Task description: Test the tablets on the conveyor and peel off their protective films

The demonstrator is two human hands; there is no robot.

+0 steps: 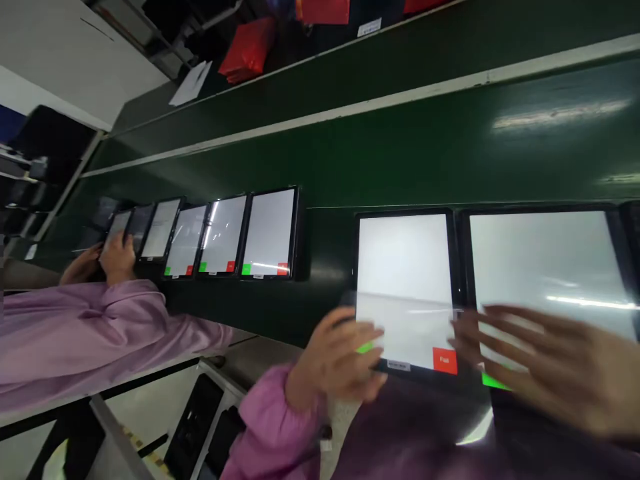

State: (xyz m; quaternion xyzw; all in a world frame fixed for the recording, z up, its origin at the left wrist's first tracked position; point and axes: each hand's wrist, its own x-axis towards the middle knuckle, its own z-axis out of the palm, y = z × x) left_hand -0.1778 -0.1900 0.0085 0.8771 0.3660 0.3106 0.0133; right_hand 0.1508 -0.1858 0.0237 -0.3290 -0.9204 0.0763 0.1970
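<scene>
Two tablets with white lit screens lie side by side on the green belt in front of me. My left hand [337, 363] rests curled on the lower left corner of the nearer tablet [405, 287], thumb by its green button; a red button shows at its lower right. My right hand [550, 363] hovers with fingers stretched out and spread over the lower part of the second tablet [545, 267], blurred by motion. It holds nothing.
A row of several more lit tablets [220, 233] stands further left on the green conveyor [400, 147]. A co-worker in a pink sleeve [100, 333] handles the far ones with both hands [107, 257]. Red bags [250, 47] and paper lie beyond the belt.
</scene>
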